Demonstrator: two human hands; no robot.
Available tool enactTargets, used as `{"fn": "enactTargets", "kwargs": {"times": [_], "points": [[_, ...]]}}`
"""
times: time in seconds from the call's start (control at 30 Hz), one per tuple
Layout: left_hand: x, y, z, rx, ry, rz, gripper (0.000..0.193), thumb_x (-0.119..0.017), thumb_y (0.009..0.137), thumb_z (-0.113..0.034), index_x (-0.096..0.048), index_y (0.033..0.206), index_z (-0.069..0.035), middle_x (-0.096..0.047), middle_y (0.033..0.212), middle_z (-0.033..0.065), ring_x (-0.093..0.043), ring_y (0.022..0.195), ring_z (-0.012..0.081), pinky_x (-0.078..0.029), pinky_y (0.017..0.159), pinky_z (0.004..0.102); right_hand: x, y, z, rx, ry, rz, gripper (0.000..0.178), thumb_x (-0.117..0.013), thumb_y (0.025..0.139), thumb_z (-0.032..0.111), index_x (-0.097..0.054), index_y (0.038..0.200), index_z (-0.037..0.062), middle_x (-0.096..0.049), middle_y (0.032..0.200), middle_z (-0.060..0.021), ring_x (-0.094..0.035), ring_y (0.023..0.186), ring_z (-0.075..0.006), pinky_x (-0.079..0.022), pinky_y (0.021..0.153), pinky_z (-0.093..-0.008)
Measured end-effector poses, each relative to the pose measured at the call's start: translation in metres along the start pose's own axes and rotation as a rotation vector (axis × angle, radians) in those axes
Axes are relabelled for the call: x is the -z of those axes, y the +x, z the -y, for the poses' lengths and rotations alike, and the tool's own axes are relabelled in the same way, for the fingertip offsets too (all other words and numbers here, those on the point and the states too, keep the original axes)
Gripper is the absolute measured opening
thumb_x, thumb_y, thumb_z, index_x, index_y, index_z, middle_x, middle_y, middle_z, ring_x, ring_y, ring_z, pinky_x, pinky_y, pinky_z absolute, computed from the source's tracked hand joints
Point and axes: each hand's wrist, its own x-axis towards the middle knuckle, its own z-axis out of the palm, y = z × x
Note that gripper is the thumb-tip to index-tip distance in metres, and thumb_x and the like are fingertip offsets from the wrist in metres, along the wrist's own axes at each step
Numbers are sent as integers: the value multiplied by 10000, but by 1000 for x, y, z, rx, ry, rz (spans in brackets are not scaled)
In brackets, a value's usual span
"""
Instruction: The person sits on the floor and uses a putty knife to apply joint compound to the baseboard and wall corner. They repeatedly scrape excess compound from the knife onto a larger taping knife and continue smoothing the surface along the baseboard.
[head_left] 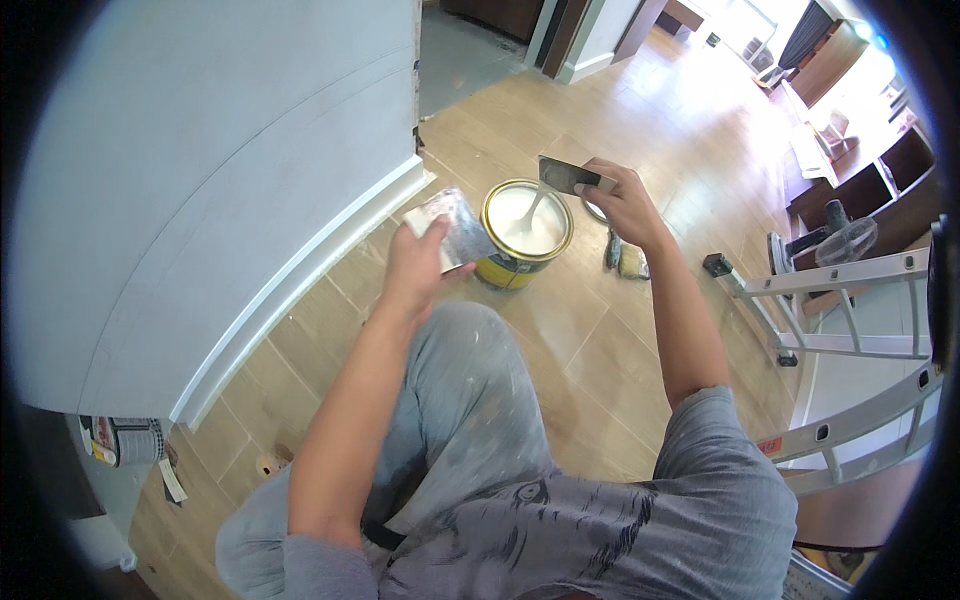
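An open yellow-and-black can (508, 272) of thick white filler (520, 232) stands on the floor in front of my raised knee. My right hand (628, 203) pinches a dark, flat scraper blade (560, 176) above the can's right rim. From the blade a strand of white filler hangs down into the can. Left of the can, my left hand (405, 262) grips a wide, flat scraper (455, 232) with its face smeared white and grey. That scraper's right edge is close to the can's rim; whether they touch, I cannot tell.
A pale wall with a white baseboard (300, 290) runs along the left. A paintbrush (632, 262) lies right of the can, and an aluminium ladder (840, 272) lies farther right. Another can (135, 442) sits at the lower left. Wood-look tile floor (600, 350) surrounds me.
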Motion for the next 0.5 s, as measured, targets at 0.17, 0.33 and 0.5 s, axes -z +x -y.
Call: {"fn": "enactTargets", "kwargs": {"times": [0.17,0.33,0.5], "points": [[-59,51,-4,78,152,43,311,-517,1054,-176,-520,1308,4,-626,1215,154,-689,1010,262,-666,746,387,21,1,-4,190,210,-104,161,-667,916,33,-707,1063,-19,-668,951,-85,-593,835,-171,-485,752,-332],[-81,81,-3,198,-228,125,289,-519,1037,-199,-564,1212,27,-624,1122,155,-664,929,290,-650,770,396,15,-4,-14,415,161,-133,300,-664,894,-35,-752,1171,38,-728,1079,-92,-641,977,-222,-498,860,-335],[-64,78,6,248,-436,184,287,-596,1010,-194,-573,1225,-6,-619,1166,145,-637,994,261,-618,745,326,-25,-21,-30,528,105,-214,436,-650,820,-66,-772,1197,115,-733,1226,-69,-578,1051,-260,-443,990,-379]]}}
